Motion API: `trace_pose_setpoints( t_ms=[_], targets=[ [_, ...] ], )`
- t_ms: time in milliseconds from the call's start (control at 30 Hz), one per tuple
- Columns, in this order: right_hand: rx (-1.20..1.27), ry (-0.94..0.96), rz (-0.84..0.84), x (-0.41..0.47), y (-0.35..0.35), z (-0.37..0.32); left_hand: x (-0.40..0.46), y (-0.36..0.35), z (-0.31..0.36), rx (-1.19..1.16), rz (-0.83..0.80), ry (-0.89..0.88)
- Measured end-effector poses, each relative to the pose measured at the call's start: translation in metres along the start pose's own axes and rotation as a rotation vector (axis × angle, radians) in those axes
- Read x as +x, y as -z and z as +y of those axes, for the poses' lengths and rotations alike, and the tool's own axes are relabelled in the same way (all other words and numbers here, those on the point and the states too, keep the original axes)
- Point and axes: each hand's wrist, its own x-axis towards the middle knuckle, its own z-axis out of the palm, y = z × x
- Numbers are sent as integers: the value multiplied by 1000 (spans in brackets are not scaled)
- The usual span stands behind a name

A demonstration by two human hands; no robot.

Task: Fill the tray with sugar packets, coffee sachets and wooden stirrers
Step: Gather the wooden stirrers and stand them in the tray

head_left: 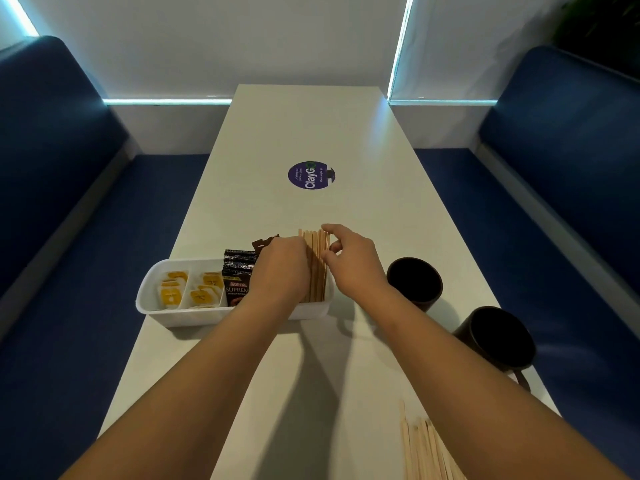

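Observation:
A white tray (214,315) stands on the table's left half. Its two left compartments hold white and yellow sugar packets (188,289). Black coffee sachets (238,275) stand in the middle section. A bundle of wooden stirrers (317,268) stands upright in the right end. My left hand (280,268) presses against the left side of the bundle, fingers hidden behind it. My right hand (349,259) touches the right side of the bundle with thumb and fingertips. More loose stirrers (427,448) lie on the table at the bottom right.
Two dark mugs (414,282) (495,341) stand on the table to the right of the tray. A round purple sticker (311,175) marks the table's middle. Blue benches flank the table on both sides.

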Motion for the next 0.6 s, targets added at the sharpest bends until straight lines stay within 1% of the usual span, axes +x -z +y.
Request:
trace_pose_setpoints(
  t_ms=[133,267,467,600],
  targets=[
    [-52,31,-35,-5,8,-6,-5,4,0,-87,10,24],
    [-63,74,8,-27,24,-16,-22,12,9,-184,62,-15],
    [14,47,70,-90,61,-18,-59,23,30,-272,92,-7],
    [30,14,60,-142,88,-9,-98,23,45,-290,75,-7]
  ],
)
